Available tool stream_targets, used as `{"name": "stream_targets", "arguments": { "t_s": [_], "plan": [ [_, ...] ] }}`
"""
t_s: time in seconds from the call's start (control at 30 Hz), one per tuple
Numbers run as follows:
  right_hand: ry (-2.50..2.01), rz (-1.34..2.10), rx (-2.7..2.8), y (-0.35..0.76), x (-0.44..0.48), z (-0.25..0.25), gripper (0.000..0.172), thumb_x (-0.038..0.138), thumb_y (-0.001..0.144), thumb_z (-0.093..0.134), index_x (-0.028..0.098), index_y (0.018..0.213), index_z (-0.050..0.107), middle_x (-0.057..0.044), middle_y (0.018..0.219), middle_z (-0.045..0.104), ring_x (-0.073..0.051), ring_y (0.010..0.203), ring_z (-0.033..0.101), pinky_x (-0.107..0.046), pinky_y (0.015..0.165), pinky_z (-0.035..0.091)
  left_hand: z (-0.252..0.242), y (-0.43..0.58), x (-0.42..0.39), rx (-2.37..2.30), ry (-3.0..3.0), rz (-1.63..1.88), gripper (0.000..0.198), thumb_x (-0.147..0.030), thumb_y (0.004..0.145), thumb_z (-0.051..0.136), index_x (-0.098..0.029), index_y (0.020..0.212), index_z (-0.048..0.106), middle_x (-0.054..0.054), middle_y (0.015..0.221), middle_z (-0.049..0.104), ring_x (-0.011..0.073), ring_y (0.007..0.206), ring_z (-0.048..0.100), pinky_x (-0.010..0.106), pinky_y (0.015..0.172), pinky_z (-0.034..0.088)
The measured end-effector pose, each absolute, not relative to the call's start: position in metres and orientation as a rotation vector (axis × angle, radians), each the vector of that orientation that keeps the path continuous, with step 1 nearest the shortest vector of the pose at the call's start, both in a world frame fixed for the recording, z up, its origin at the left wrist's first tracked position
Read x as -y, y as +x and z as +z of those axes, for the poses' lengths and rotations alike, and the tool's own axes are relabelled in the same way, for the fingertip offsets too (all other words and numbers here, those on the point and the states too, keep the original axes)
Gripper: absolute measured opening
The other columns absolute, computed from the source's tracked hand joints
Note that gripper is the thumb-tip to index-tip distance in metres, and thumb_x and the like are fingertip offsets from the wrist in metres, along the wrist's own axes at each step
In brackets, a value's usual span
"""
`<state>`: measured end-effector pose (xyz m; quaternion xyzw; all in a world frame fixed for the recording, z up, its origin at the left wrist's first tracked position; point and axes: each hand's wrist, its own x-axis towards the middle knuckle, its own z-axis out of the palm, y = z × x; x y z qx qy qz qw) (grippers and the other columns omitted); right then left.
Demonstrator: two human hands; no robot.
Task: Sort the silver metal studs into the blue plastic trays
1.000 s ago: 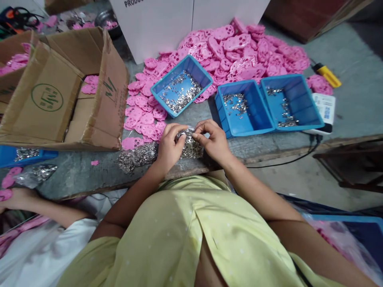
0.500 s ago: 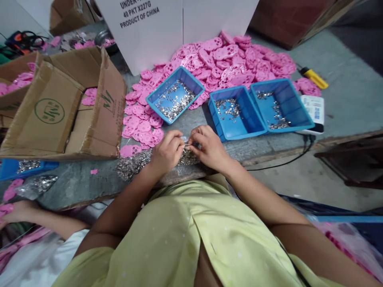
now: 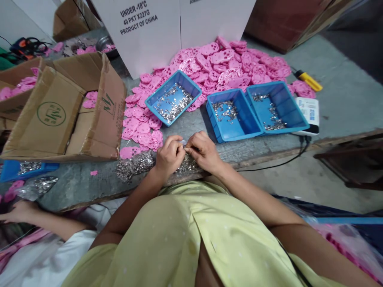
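My left hand (image 3: 170, 156) and my right hand (image 3: 204, 150) meet at the table's front edge, both closed in a pinch. Between their fingertips shows a scrap of clear plastic (image 3: 183, 142), seemingly the neck of a bag. Below them lies a bag of small metal parts (image 3: 188, 164), partly covered by my fingers. Left of it, by my left wrist, rests another clear bag of silvery metal parts (image 3: 134, 164). Beyond my hands stand blue trays, the left one (image 3: 173, 97) tilted on pink pieces, with small metal bits scattered inside.
Pink plastic pieces (image 3: 221, 63) are heaped before a white carton (image 3: 140, 44). Two more blue bins (image 3: 233, 115) stand at right, beside a white device (image 3: 309, 113) with a cable and a yellow-handled cutter (image 3: 309, 81). An open cardboard box (image 3: 50, 115) stands left; a co-worker's hand (image 3: 20, 212) is below it.
My two hands stay pinched together, with fingertips slightly shifted. The view has tilted a little, so the table things sit lower. The co-worker's hand no longer shows the pink piece.
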<state>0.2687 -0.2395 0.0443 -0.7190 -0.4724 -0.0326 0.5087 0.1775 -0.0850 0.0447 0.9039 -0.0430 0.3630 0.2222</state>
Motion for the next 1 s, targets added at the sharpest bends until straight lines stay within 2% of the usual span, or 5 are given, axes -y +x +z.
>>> {"name": "stream_targets", "arguments": {
  "t_s": [0.23,0.43,0.63,0.73,1.0],
  "plan": [
    [-1.628,-0.183,1.038,0.246,0.237,0.023,0.023,0.031,0.106,0.055,0.023,0.084,0.054,-0.003,0.080,0.059,-0.021,0.078,0.052,-0.036,0.071,0.039,0.019,0.183,0.088,-0.314,2.170,0.940,0.017,-0.006,0.083,0.056,-0.022,0.080,0.054,0.004,0.095,0.072,0.0146,0.085,0.071,0.026,0.073,0.055],
    [-1.648,-0.365,0.883,0.246,0.232,0.008,0.015,0.025,0.102,0.057,0.024,0.087,0.054,-0.001,0.081,0.059,-0.022,0.078,0.055,-0.037,0.073,0.043,0.015,0.187,0.085,-0.299,1.920,0.762,0.004,-0.020,0.093,0.059,-0.022,0.089,0.059,0.006,0.104,0.074,0.0155,0.092,0.071,0.028,0.076,0.055],
    [-1.601,-0.455,0.869,0.270,0.232,0.024,0.010,0.027,0.101,0.057,0.027,0.091,0.056,-0.002,0.082,0.060,-0.024,0.083,0.059,-0.042,0.082,0.050,0.038,0.192,0.096,-0.326,1.660,0.697,0.018,-0.040,0.102,0.056,-0.024,0.094,0.053,0.009,0.120,0.075,0.0191,0.109,0.072,0.038,0.098,0.055],
    [-1.587,-0.463,0.867,0.280,0.231,0.030,0.008,0.029,0.098,0.058,0.027,0.090,0.057,-0.003,0.082,0.061,-0.025,0.084,0.059,-0.048,0.091,0.051,0.049,0.199,0.100,-0.302,1.600,0.701,0.019,-0.041,0.103,0.054,-0.024,0.095,0.049,0.009,0.121,0.074,0.0195,0.114,0.070,0.041,0.104,0.052],
    [-1.640,-0.357,0.831,0.278,0.236,0.041,0.006,0.030,0.098,0.059,0.024,0.099,0.062,-0.010,0.106,0.066,-0.028,0.101,0.062,-0.047,0.091,0.050,0.044,0.207,0.112,-0.399,1.508,0.797,0.019,-0.040,0.100,0.058,-0.024,0.093,0.051,0.004,0.105,0.069,0.0159,0.100,0.066,0.031,0.092,0.053]
  ]
}}
